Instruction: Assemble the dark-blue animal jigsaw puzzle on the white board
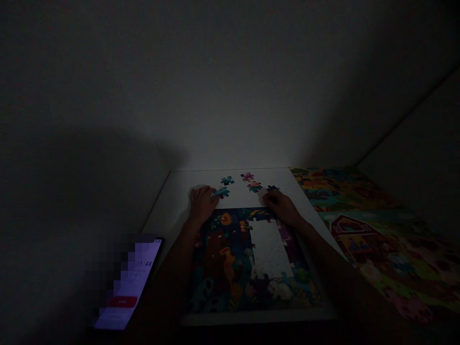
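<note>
A partly assembled jigsaw puzzle (224,256) with forest animals lies on a white board, a pale unfilled area in its right half. My left hand (203,203) rests on the board above the puzzle's upper left, fingers spread, its fingertips beside a teal puzzle piece (223,192). Over the puzzle's upper right edge, my right hand (282,205) has its fingers curled together; whatever is in them is hidden. Just behind it sits a dark blue piece (273,188). Between the hands are loose pink and orange pieces (254,185), and another teal piece (227,180) lies farther back.
A lit phone (134,282) is at the lower left, near my left forearm. To the right are two colourful pictures, one with a farm barn (350,225) and another behind it (334,184). A plain wall (230,96) rises behind the white board (179,187). The scene is dim.
</note>
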A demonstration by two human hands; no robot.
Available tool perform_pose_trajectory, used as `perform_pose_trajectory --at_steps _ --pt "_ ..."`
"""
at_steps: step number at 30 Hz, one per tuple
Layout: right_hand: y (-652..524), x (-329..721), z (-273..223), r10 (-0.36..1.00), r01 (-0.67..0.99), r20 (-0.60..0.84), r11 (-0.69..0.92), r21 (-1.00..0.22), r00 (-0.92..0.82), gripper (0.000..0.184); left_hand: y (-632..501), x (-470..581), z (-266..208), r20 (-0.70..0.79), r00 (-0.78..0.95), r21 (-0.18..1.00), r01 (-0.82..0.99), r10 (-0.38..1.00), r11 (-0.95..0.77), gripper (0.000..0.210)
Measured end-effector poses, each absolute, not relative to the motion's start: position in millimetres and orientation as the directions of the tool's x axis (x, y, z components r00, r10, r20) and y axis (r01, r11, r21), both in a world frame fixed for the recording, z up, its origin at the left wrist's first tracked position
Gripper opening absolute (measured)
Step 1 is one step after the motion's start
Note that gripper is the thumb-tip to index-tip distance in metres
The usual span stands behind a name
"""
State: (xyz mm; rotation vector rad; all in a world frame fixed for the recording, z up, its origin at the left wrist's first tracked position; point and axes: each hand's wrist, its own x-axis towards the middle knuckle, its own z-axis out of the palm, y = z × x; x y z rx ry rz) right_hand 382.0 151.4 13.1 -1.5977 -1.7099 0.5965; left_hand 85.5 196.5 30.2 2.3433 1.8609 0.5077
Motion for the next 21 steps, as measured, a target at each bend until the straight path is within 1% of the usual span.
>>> perform_pose_trajectory --at_steps 7,13,21 --pt "151.4 382.9 11.0 0.981 0.661 0.195 0.147 -0.736 -0.001 0.012 194.5 85.9 31.5 0.192 0.253 0.292 0.908 0.948 -0.301 0.028" --pt "150.0 381.8 13.8 0.984 0.701 0.179 0.126 -0.702 0.003 0.012 193.5 88.0 26.8 0.191 0.235 0.239 0.931 0.953 -0.277 0.047" --pt "148.9 380.1 17.8 0.985 0.708 0.174 0.128 -0.695 -0.007 0.013 196.7 91.7 25.8 0.217 0.241 0.287 0.911 0.946 -0.297 0.036"
